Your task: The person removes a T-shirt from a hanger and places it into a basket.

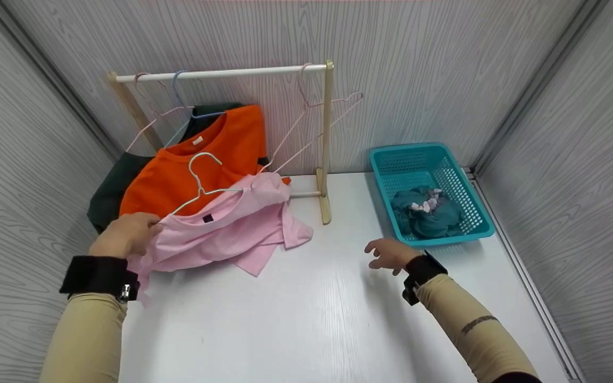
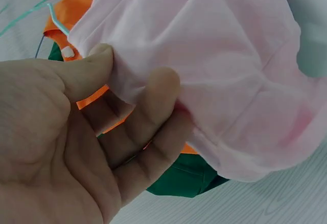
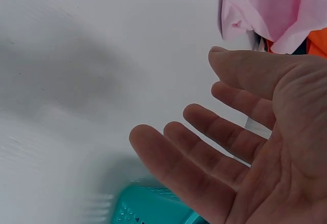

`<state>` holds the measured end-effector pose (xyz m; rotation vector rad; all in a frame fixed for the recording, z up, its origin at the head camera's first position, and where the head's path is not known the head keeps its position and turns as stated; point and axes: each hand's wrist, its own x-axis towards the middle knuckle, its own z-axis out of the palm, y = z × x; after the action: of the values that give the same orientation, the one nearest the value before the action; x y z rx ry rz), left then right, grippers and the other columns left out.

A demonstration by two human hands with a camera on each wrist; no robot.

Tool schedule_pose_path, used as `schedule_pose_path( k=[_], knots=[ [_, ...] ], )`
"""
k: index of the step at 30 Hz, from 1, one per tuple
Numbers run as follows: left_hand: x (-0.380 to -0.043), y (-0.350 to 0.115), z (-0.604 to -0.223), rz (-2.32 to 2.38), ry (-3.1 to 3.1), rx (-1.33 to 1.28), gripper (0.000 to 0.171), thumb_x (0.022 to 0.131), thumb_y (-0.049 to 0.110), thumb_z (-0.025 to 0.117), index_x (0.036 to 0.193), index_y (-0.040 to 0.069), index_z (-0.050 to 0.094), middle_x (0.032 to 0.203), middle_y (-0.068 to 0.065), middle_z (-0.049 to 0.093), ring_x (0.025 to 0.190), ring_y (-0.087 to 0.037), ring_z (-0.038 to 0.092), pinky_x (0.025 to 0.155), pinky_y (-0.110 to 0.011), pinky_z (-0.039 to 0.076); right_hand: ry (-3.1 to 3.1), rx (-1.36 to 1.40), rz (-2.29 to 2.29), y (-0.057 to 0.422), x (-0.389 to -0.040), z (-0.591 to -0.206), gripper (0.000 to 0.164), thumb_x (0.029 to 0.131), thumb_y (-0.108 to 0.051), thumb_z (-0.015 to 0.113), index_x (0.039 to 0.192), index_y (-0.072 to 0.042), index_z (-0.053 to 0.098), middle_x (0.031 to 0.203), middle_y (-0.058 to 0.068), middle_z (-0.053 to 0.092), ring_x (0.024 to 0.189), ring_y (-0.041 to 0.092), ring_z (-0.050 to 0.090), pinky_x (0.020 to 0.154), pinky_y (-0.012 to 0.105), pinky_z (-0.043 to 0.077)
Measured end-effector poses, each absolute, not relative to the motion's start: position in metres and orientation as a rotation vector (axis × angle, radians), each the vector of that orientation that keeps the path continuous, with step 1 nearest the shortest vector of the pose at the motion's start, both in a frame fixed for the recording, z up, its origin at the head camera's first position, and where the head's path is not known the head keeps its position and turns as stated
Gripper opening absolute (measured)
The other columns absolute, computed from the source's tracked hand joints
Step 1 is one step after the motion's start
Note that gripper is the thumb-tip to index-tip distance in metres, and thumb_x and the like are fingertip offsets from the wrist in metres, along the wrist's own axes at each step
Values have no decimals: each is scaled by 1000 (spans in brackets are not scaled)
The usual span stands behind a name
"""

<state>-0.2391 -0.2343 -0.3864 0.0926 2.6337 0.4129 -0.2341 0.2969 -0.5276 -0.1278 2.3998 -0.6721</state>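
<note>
My left hand (image 1: 125, 234) pinches the shoulder of a pink shirt (image 1: 232, 229) between thumb and fingers, as the left wrist view shows up close. A mint-green hanger (image 1: 200, 189) sits inside the shirt's neck, its hook standing up free. The shirt drapes in front of an orange shirt (image 1: 179, 175) that hangs on the rack, and its lower part spreads to the right. Over the table, just left of the teal basket (image 1: 378, 159), my right hand (image 1: 389, 254) holds nothing, its fingers loosely bent and apart in the right wrist view.
A rack with a white rod (image 1: 232, 72) stands at the back left. A dark green garment (image 1: 109, 186) hangs behind the orange shirt. At the rod's right end is a bare pink hanger (image 1: 306, 103). Bunched teal cloth (image 1: 437, 218) lies in the basket. Grey walls enclose the table.
</note>
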Motion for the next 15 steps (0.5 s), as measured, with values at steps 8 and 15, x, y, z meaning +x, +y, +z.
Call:
schedule_pose_path(
  k=[8,15],
  knots=[
    [-234,-228,-392,443,2546,101,25,102,26,50,113,5,58,80,-9,52,81,-26,53,67,-33,41,2421,-150,-662,292,-236,-530,45,92,-17,66,134,-11,54,136,23,54,104,30,61,68,44,59],
    [-237,-193,-385,446,2601,265,23,100,30,53,107,10,62,80,-7,56,83,-23,54,71,-34,42,2726,-455,-676,278,-247,-516,47,92,-18,66,136,-8,52,131,19,59,111,33,62,88,46,54]
  ],
)
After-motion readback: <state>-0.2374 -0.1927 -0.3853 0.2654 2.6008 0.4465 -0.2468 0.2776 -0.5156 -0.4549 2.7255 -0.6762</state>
